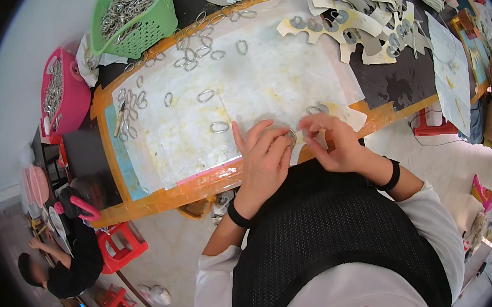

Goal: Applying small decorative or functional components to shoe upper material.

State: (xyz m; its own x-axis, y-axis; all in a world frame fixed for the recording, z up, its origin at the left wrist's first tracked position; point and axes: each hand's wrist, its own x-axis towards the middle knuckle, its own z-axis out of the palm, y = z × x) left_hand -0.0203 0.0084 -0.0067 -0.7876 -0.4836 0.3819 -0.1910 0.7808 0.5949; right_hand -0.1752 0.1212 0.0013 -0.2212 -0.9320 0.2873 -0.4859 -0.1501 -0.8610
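My left hand (263, 155) is over the near edge of the table, its thumb and a finger pinching an oval metal ring (292, 135) while its other fingers stretch out. Close beside it, my right hand (338, 146) is closed, thumb against fingertips, at a pale cut piece of sheet material (346, 114). What lies between those fingertips is too small to make out. Another oval ring (315, 110) rests on that piece, just beyond my right hand. A single loose ring (219, 127) lies to the left of my left hand.
More oval rings (190, 55) lie scattered across the paper-covered table (268, 74). A green basket (139, 45) and a pink basket (77, 90) hold rings. Pale cut pieces (358, 24) are heaped at far right. A wooden-handled tool (119, 121) lies left. Someone sits at lower left.
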